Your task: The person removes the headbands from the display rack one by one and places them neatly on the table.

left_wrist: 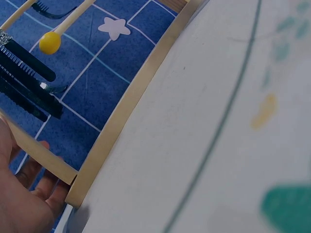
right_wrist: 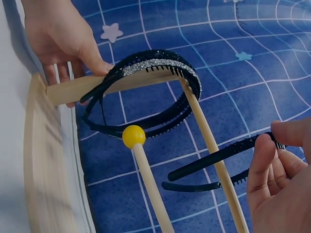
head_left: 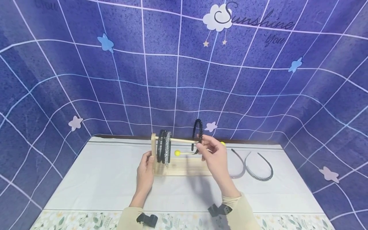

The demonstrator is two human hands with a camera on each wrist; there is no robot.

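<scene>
My left hand (head_left: 146,172) grips the left upright (head_left: 153,150) of a wooden headband stand (head_left: 181,169). With thumb and fingers, my right hand (head_left: 215,159) pinches a black toothed headband (right_wrist: 209,159) near the right part of the upper rod (head_left: 184,140). In the right wrist view this rod appears to pass between the headband's two arms. Several dark headbands (head_left: 162,143) and a silver glittery headband (head_left: 167,150) hang together on the rod beside the left upright. Below them, a lower rod ends in a yellow ball (right_wrist: 133,137).
Two more toothed headbands lie on the white tablecloth (head_left: 95,179) to the right: a greyish one (head_left: 240,175) partly behind my right hand, and a black one (head_left: 260,179). Another yellow ball (head_left: 223,144) shows behind that hand. A blue gridded cloth (head_left: 161,70) hangs behind the table.
</scene>
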